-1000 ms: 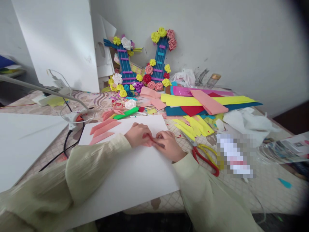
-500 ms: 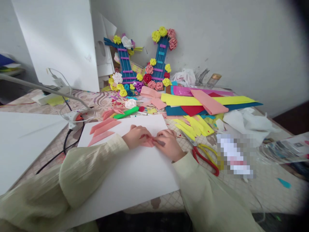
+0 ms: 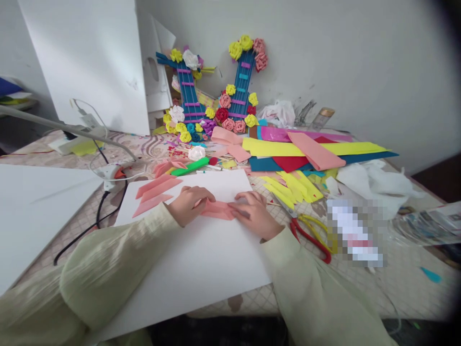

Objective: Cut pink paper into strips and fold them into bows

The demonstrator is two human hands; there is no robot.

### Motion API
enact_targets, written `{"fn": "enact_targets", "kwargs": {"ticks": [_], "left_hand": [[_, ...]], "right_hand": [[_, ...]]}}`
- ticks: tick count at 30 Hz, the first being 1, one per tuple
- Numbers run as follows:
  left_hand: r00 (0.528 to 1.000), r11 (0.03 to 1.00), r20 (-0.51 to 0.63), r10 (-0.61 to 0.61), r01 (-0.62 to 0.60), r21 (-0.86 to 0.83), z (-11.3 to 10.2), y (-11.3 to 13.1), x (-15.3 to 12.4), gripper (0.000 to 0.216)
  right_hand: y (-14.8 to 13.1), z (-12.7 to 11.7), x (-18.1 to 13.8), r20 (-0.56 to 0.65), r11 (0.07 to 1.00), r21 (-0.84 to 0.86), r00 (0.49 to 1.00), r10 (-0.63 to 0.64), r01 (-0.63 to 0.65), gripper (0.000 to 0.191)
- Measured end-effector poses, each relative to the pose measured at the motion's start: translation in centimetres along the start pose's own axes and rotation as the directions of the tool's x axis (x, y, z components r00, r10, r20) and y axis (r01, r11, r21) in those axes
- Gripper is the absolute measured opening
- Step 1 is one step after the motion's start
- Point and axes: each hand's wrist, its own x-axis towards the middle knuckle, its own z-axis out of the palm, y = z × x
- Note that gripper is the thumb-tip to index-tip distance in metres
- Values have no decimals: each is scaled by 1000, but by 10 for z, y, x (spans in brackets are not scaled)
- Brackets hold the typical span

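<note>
A pink strip of crepe paper (image 3: 218, 210) lies stretched out between my hands, low over a white board (image 3: 201, 269). My left hand (image 3: 190, 204) has its curled fingers on the left end of the strip. At the right end, my right hand (image 3: 255, 214) pinches it between thumb and fingers. Several folded pink paper pieces (image 3: 158, 187) lie on the board to the left. Behind the board are a green marker-like stick (image 3: 192, 166) and a white paper rose (image 3: 197, 153).
Red-and-yellow-handled scissors (image 3: 309, 238) lie right of my right hand, near yellow paper strips (image 3: 293, 187). Larger coloured paper sheets (image 3: 262, 164) are stacked behind. Two flower-trimmed blue guitar-like shapes (image 3: 240, 89) lean on the wall. A power strip (image 3: 111, 177) with cords is at left.
My hands have moved apart, the left one to the left. The pink strip, bunched between the fingers before, now shows stretched out flat.
</note>
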Motion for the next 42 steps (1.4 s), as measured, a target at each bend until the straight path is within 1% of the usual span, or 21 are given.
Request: {"fn": "enact_targets", "kwargs": {"ticks": [3,6,8,11,16,20,22,25,27,30,35,42], "left_hand": [[996,998,-61,68,-68,10,6,-9,-12,24],[982,991,-135,136,-132,36,16,-15,-17,20],[971,988,-185,149,-139,65,23,-18,-17,22],[961,989,-245,130,-110,95,30,-20,-14,21],[957,983,-236,171,-149,110,35,-24,-12,16],[939,970,-267,216,-174,170,37,-23,-12,16],[929,962,-275,250,-207,178,36,-22,-12,14],[925,953,-236,297,-269,141,34,-22,-11,14],[927,951,-220,302,-279,131,34,-22,-11,15],[926,951,-231,299,-269,153,36,-23,-11,16],[930,949,-218,296,-261,174,37,-23,-12,16],[912,933,-230,340,-297,204,37,-23,-14,16]], "right_hand": [[1,-3,0,13,1000,5,1000,-8,7,21],[2,-5,0,36,1000,12,999,-16,15,21],[2,-7,0,48,1000,14,999,-21,21,22],[3,-8,1,62,1000,11,998,-24,23,22],[5,-8,0,73,999,-5,997,-33,34,22],[5,-7,-1,64,999,-26,997,-37,39,22],[5,-6,0,54,999,-22,998,-44,45,21],[3,-5,1,17,995,5,995,-96,96,20],[1,-5,1,4,989,31,989,-147,147,22],[-2,-4,1,34,981,65,982,-185,183,25],[-4,-4,0,93,980,95,979,-182,173,26],[-6,-7,0,132,981,74,974,-186,177,25]]}}
